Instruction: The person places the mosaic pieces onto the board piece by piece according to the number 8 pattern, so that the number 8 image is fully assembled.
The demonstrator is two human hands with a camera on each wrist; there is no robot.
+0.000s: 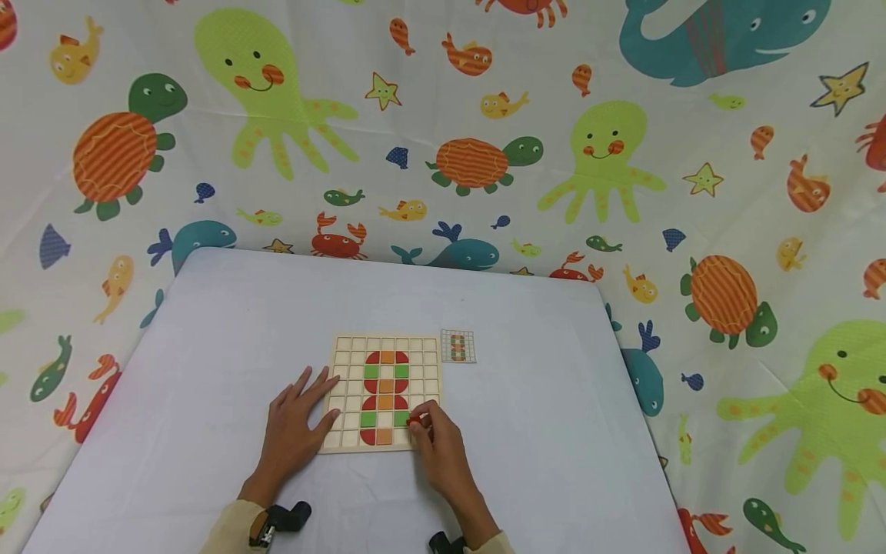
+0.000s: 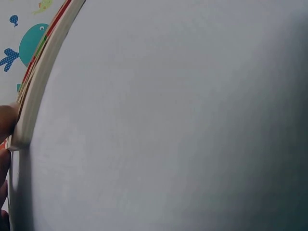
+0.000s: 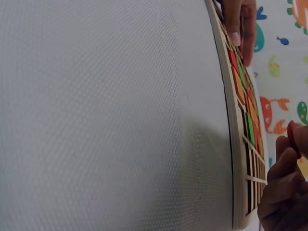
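Observation:
A wooden grid board (image 1: 377,450) lies on the white table, with red rounded tiles, orange square tiles (image 1: 384,402) and green square tiles (image 1: 368,419) set in its cells in a figure-eight shape. My left hand (image 1: 294,419) rests at the board's left edge, fingers spread. Over the lower right part of the board, my right hand (image 1: 441,454) pinches a small red tile (image 3: 292,137) between thumb and fingers. The right wrist view shows that tile held above the grid. Only fingertips (image 2: 6,122) of the left hand appear in the left wrist view, against the board's edge.
A small card (image 1: 459,346) printed with a grid and a similar coloured pattern lies just past the board's upper right corner. The white tabletop (image 1: 554,431) extends around the board. Behind it hangs a cloth (image 1: 443,100) printed with sea animals.

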